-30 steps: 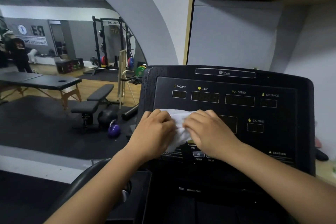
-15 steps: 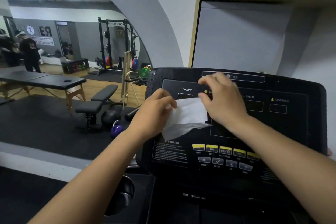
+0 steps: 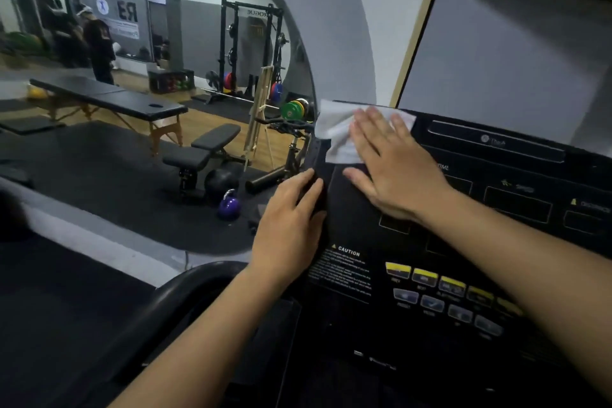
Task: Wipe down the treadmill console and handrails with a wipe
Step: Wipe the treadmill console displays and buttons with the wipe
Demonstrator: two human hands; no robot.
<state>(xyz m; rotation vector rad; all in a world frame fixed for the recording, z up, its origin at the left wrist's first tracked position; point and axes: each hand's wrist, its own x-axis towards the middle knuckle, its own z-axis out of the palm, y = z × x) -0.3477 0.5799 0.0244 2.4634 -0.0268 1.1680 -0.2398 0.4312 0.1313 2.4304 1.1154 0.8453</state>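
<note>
Up and left goes the thin white wipe (image 3: 337, 129), now spread over the far left corner of the black treadmill console (image 3: 351, 225). Right hand (image 3: 394, 169) presses it flat, fingers straight, no grip, for broad contact. Left hand (image 3: 291, 222), released, rests along the left edge, likely steadying.
</note>
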